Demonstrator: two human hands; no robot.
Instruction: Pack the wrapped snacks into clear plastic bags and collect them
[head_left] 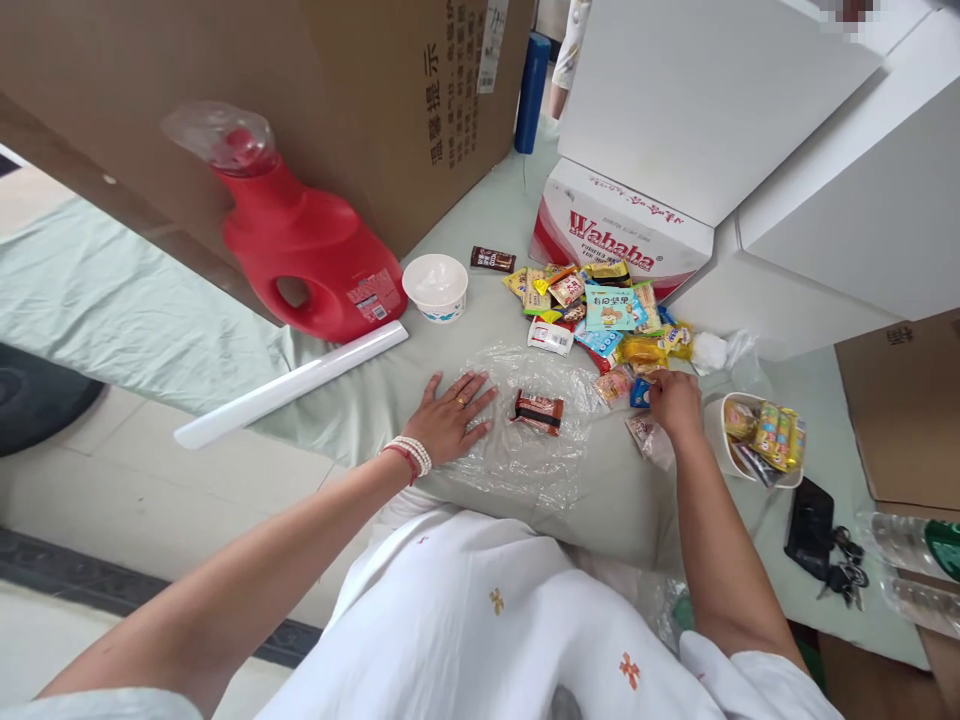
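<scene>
Spread flat on a sheet of clear plastic film point(502, 445), my left hand point(446, 420) holds nothing, its fingers apart. A brown-red wrapped snack point(538, 412) lies on the film just right of it. At the near edge of the snack pile point(574, 295), my right hand point(675, 402) has its fingers curled together at a small blue snack packet point(640, 392). The fingertips are partly hidden. Close by lie a pinkish snack packet point(613, 385) and another small packet point(643, 436). A white tub point(716, 440) of packaged snacks stands right of my right wrist.
A white paper bowl point(436, 288), a dark snack bar point(493, 259), a red jug point(315, 250) and a white tube point(292, 385) are to the left. Behind stands a Wahaha carton point(622, 215). A black phone point(810, 528), keys point(846, 575) and clear bottles point(911, 570) lie right.
</scene>
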